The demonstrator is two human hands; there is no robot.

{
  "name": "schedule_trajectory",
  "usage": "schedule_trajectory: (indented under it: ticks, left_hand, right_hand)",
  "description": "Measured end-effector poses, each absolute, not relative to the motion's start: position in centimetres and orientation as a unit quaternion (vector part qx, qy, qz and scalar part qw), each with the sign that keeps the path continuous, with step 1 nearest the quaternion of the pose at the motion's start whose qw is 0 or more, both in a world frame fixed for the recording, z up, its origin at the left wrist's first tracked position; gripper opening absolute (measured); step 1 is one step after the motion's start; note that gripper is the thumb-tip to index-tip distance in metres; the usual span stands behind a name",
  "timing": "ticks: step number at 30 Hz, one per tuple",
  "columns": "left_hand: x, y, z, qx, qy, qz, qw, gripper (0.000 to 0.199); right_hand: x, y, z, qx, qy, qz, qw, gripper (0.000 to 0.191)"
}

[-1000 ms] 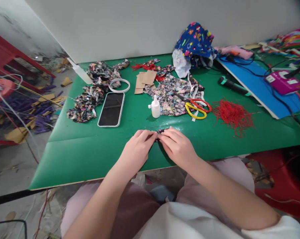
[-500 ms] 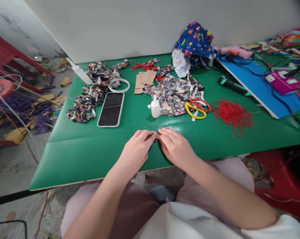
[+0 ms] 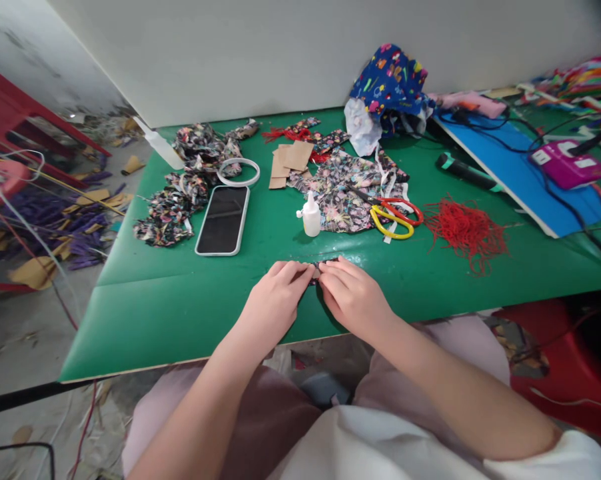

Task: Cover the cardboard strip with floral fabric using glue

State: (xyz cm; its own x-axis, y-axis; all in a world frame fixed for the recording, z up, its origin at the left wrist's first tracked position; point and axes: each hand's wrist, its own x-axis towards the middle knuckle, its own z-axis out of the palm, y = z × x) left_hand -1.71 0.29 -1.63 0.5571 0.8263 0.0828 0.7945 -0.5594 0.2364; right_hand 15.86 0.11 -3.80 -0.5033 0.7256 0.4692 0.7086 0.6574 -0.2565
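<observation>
Near the table's front edge, a small piece of dark patterned fabric (image 3: 315,272) lies mostly hidden under my fingers. My left hand (image 3: 275,297) grips its left part, fingers pressed together. From the right, my right hand (image 3: 355,293) holds the same piece, its fingertips close to those of the left. Just beyond them stands a small white bottle (image 3: 311,217) upright. Behind it lies flat floral fabric (image 3: 345,193), with red and yellow handled scissors (image 3: 393,220) resting on its right side.
A phone (image 3: 223,220), a white ring (image 3: 238,172) and crumpled floral fabric (image 3: 163,210) lie at the left. Brown card pieces (image 3: 296,156) are further back. Red strings (image 3: 465,227) and a blue board (image 3: 520,173) lie at the right.
My fingers have shifted very slightly, and a little more of the dark fabric shows between and above them. Everything else is in the same place.
</observation>
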Motion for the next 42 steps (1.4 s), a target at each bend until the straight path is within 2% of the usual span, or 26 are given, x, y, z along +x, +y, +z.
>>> schedule_trajectory:
  ticks: [18,28,42]
  left_hand:
    - [-1.78,0.23,-1.73,0.878,0.460,0.098,0.086,0.043]
    - [-1.86,0.09,-1.87,0.878,0.457,0.117,0.079,0.040]
    - [-1.85,0.13,-1.98,0.875,0.459,0.124,0.091,0.043]
  right_hand:
    - [15.90,0.24,-3.34,-0.420,-0.855,0.044,0.300,0.020]
    - [15.81,0.24,-3.81,-0.393,-0.886,0.061,0.238,0.025]
    - [15.74,-0.11,-3.59,-0.384,-0.886,0.072,0.250,0.024]
